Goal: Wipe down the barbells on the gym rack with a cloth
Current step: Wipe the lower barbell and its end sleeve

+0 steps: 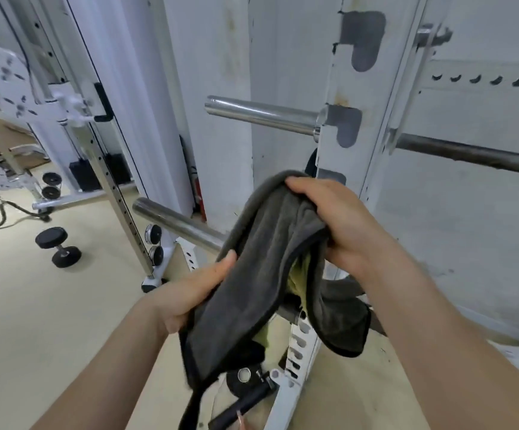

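A dark grey cloth [267, 265] with a yellow-green underside hangs between both my hands in front of the white rack upright [342, 88]. My left hand [196, 293] grips its lower left edge, thumb on top. My right hand [329, 218] grips its upper right part, fingers curled over the fold. A chrome barbell sleeve [261, 114] sticks out left from the rack above the cloth, and its darker shaft [469, 153] runs off to the right. A lower barbell sleeve [177, 223] passes behind the cloth, its inner end hidden.
A black dumbbell [58, 246] lies on the beige floor at left. A white cable machine [34, 97] stands at the far left with small weight plates [154, 243] on its base. A black bar and collar [245, 395] lie low by the rack foot.
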Action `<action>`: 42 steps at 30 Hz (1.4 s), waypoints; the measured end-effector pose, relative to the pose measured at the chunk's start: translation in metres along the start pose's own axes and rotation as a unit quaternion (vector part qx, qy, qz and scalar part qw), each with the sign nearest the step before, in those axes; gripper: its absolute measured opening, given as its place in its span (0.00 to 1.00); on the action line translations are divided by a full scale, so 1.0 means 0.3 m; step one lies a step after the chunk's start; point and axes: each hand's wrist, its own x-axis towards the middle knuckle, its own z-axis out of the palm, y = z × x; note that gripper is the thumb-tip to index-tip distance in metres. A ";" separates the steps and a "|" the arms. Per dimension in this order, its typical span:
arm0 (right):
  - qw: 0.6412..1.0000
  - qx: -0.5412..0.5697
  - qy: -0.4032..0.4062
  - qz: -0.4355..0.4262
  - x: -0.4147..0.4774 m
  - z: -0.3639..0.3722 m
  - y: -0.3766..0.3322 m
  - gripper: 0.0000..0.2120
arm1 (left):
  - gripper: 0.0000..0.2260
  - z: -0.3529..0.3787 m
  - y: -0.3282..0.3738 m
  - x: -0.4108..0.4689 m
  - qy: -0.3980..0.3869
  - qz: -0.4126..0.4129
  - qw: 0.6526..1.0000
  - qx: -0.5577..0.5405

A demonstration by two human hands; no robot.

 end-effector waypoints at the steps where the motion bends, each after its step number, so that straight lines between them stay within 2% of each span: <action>1: 0.999 -0.040 0.003 -0.024 0.019 0.008 -0.015 0.11 | 0.23 -0.010 0.021 -0.001 0.019 0.012 0.998 -0.052; 4: 0.987 -0.096 0.021 -0.124 0.096 0.037 -0.062 0.11 | 0.26 -0.034 0.101 0.018 0.061 0.098 0.984 -0.133; 7: 0.964 -0.082 0.100 -0.231 0.183 0.071 -0.097 0.11 | 0.26 -0.023 0.217 0.037 0.019 0.178 0.974 -0.136; 9: 0.927 -0.094 0.174 -0.320 0.215 0.096 -0.130 0.10 | 0.26 -0.006 0.289 0.043 -0.009 0.230 0.964 -0.133; 11: 0.868 -0.114 0.234 -0.422 0.223 0.109 -0.170 0.10 | 0.19 0.015 0.345 0.050 -0.026 0.273 0.951 -0.143; 13: 0.811 -0.161 0.253 -0.502 0.239 0.111 -0.188 0.12 | 0.15 0.017 0.380 0.061 -0.010 0.280 0.949 -0.145; 15: 0.776 -0.242 0.248 -0.528 0.260 0.116 -0.171 0.15 | 0.17 -0.006 0.376 0.091 0.028 0.248 0.962 -0.113; 18: 0.780 -0.414 0.167 -0.437 0.304 0.107 -0.099 0.19 | 0.18 -0.067 0.292 0.159 0.106 0.183 0.977 -0.011; 20: 0.796 -0.532 0.025 -0.287 0.310 0.088 -0.033 0.17 | 0.16 -0.134 0.198 0.206 0.104 0.173 0.976 0.081; 21: 0.777 -0.602 -0.047 -0.177 0.298 0.080 -0.005 0.14 | 0.15 -0.171 0.152 0.229 0.092 0.173 0.970 0.145; 23: 0.684 -0.713 -0.153 0.024 0.265 0.079 0.054 0.12 | 0.18 -0.255 0.069 0.270 0.059 0.129 0.943 0.300; 24: 0.655 -0.728 -0.184 0.080 0.249 0.086 0.082 0.13 | 0.21 -0.296 0.037 0.277 0.028 0.088 0.921 0.379; 25: 0.657 -0.720 -0.195 0.111 0.242 0.091 0.111 0.15 | 0.22 -0.331 0.017 0.279 -0.007 0.056 0.897 0.439; 27: 0.719 -0.667 -0.142 0.135 0.236 0.092 0.166 0.22 | 0.22 -0.388 0.011 0.282 -0.029 0.065 0.841 0.536; 28: 0.734 -0.655 -0.107 0.144 0.234 0.095 0.202 0.25 | 0.20 -0.411 0.024 0.284 -0.014 0.107 0.790 0.604; 30: 0.710 -0.680 -0.073 0.168 0.234 0.109 0.275 0.29 | 0.16 -0.420 0.055 0.298 0.084 0.218 0.668 0.707; 31: 0.702 -0.689 -0.062 0.170 0.235 0.117 0.307 0.27 | 0.16 -0.396 0.065 0.310 0.118 0.289 0.626 0.714; 32: 0.704 -0.690 -0.040 0.164 0.232 0.126 0.331 0.24 | 0.18 -0.357 0.065 0.331 0.109 0.344 0.603 0.712; 34: 0.730 -0.671 0.032 0.124 0.218 0.151 0.349 0.21 | 0.28 -0.253 0.021 0.405 0.030 0.408 0.561 0.719; 36: 0.752 -0.642 0.129 0.078 0.203 0.170 0.358 0.19 | 0.38 -0.144 -0.045 0.487 -0.046 0.391 0.510 0.764; 37: 0.752 -0.635 0.171 0.056 0.196 0.174 0.367 0.18 | 0.40 -0.102 -0.058 0.519 -0.065 0.366 0.505 0.779; 40: 0.751 -0.623 0.218 0.016 0.182 0.161 0.405 0.20 | 0.36 -0.074 -0.066 0.583 -0.057 0.369 0.547 0.749; 42: 0.755 -0.617 0.222 -0.002 0.182 0.142 0.429 0.22 | 0.31 -0.110 -0.076 0.606 -0.043 0.425 0.523 0.737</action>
